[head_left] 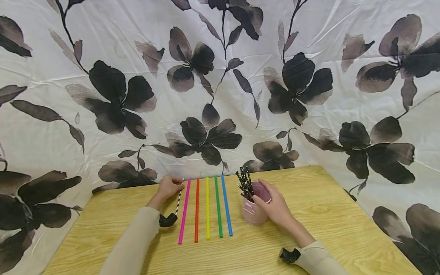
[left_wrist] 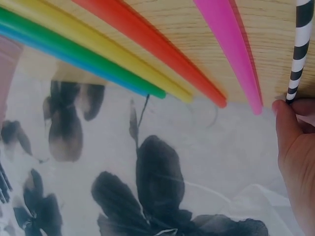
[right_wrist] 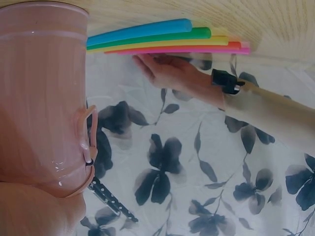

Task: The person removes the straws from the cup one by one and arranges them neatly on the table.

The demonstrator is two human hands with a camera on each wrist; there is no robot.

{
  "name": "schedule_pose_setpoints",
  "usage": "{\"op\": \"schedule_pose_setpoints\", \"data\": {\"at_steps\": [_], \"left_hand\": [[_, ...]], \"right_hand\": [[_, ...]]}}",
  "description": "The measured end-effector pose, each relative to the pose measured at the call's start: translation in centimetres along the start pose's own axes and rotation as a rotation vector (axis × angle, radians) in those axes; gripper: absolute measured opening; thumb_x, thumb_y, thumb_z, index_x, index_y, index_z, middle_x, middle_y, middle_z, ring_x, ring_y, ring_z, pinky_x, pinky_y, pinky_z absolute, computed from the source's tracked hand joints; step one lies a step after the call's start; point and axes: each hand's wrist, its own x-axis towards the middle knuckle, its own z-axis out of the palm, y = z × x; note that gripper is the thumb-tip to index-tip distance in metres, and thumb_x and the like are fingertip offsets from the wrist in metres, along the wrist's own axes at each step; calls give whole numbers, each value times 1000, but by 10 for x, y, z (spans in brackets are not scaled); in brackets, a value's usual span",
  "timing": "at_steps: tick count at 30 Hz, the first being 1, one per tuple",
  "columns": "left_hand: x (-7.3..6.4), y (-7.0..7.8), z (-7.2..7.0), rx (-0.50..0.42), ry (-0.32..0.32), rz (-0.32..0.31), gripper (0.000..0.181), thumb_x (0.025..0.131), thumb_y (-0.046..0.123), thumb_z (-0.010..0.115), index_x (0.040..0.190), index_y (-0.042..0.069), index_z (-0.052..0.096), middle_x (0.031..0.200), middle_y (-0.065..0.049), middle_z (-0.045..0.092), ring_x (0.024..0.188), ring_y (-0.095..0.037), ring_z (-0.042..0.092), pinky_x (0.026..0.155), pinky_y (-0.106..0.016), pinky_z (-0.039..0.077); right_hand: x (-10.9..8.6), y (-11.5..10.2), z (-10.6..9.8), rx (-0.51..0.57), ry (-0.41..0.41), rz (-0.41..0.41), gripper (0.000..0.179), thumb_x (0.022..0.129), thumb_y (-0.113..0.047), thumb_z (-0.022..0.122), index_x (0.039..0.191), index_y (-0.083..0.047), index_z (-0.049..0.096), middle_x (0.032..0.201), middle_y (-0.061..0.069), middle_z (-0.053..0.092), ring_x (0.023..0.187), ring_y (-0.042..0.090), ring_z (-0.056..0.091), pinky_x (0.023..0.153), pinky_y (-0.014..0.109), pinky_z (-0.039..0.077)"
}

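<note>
Head view has the left hand pinching the far end of a black-and-white striped straw between thumb and fingertip, a grip confirmed by the left wrist view. Holding it by the very tip probably keeps the rest of the straw free to be lined up with its neighbours. The right hand grasps the pink bucket from its right side, up at the rim; this likely steadies it, since the black dotted straws inside rise above the rim and lean left. A small pink loop shows on the bucket's wall in the right wrist view.

Between the hands lie five plain straws, lengthwise and apart from one another: magenta straw just beside the striped one, then red straw, yellow straw, green straw and blue straw nearest the bucket. Their even gaps and single-colour order suggest a deliberate row, with the striped straw at its left end. The bucket stands upright beyond the right end, perhaps to leave the row unobstructed.

Everything rests on a wood-grain table, and behind its far edge hangs a floral cloth.
</note>
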Motion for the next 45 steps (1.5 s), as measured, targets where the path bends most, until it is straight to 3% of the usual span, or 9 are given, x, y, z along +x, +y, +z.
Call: {"op": "schedule_pose_setpoints", "data": {"at_steps": [17, 24, 29, 31, 34, 39, 41, 45], "left_hand": [[-8, -10, 0, 12, -1, -17, 23, 73, 13, 70, 92, 0, 67, 80, -7, 64, 76, -19, 56, 66, -31, 48], [-11, -19, 0, -122, 12, -23, 20, 76, 7, 67, 93, -4, 65, 81, -11, 62, 71, -18, 57, 61, -29, 51], [-16, -18, -2, -200, 24, -5, 19, 79, 7, 64, 94, -5, 64, 81, -13, 62, 67, -18, 58, 57, -28, 52], [-20, -11, -4, -222, 22, 34, 20, 80, 7, 63, 95, -6, 64, 81, -14, 62, 67, -19, 59, 57, -28, 51], [-29, 7, -8, -227, 2, 140, 20, 82, 8, 61, 98, -5, 64, 85, -14, 63, 71, -21, 58, 59, -28, 51], [-50, 48, -9, -235, -17, 262, 19, 83, 11, 62, 99, 2, 66, 90, -11, 64, 78, -24, 59, 63, -27, 50], [-59, 65, -7, -278, -29, 283, 18, 82, 11, 63, 98, 4, 66, 90, -11, 64, 78, -25, 60, 62, -28, 50], [-74, 97, 2, -317, -49, 386, 16, 81, 13, 65, 96, 8, 67, 89, -9, 65, 76, -19, 60, 62, -28, 50]], "right_hand": [[-4, 3, 5, 0, -8, -8, 61, 79, -44, 62, 132, -22, 40, 125, 5, 46, 107, 23, 47, 82, 39, 45], [-6, 5, 7, -5, -13, 6, 62, 79, -46, 61, 132, -23, 39, 126, 5, 45, 108, 23, 47, 82, 40, 45], [-6, 6, 6, 0, -9, 4, 62, 79, -45, 61, 132, -22, 40, 125, 6, 45, 107, 23, 47, 83, 40, 44], [-6, 5, 6, -5, -5, 3, 62, 79, -45, 61, 132, -21, 40, 126, 6, 45, 108, 24, 47, 83, 40, 44], [-5, 4, 4, -15, 3, -6, 62, 79, -44, 61, 132, -19, 40, 126, 8, 45, 108, 25, 47, 82, 41, 45], [-3, 1, 2, -14, 5, -14, 63, 80, -43, 61, 132, -16, 40, 126, 11, 44, 106, 27, 48, 81, 41, 46], [-2, 1, 2, -3, 7, -13, 64, 79, -43, 62, 132, -15, 40, 125, 11, 45, 106, 27, 48, 81, 42, 46], [1, 1, 3, 7, 17, -13, 64, 79, -43, 62, 132, -15, 40, 124, 11, 46, 106, 26, 48, 82, 41, 45]]}}
